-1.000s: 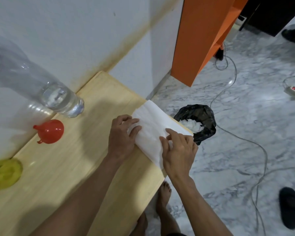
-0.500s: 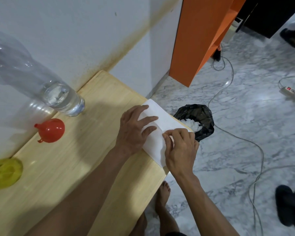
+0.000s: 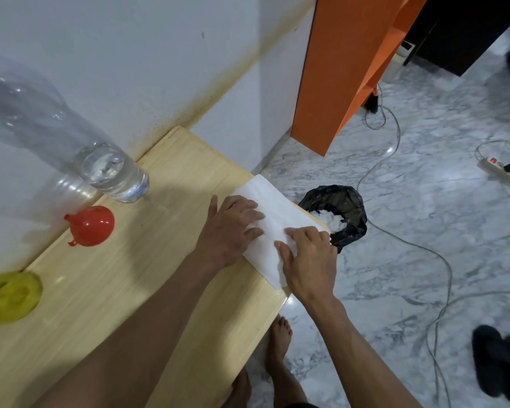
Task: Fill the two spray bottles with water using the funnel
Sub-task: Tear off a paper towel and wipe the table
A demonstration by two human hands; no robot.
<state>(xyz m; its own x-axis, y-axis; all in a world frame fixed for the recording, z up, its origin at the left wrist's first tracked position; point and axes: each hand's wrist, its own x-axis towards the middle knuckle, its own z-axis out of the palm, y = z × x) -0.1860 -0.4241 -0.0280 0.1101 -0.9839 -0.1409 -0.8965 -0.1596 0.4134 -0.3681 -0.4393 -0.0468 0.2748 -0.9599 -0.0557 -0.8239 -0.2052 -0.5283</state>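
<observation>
Both hands press a white paper towel (image 3: 273,231) flat at the counter (image 3: 165,290) end nearest the black-lined bin (image 3: 340,214). Left hand (image 3: 231,228): fingers straight, spread on the towel. Right hand (image 3: 309,259): fingers bent, tips on the towel; a pinch cannot be confirmed. The red funnel (image 3: 92,226) lies on its side, well left of the towel, beside a clear water bottle (image 3: 112,172). No spray bottles are visible. Judgement: filling status is undetermined; this step appears to be wiping.
</observation>
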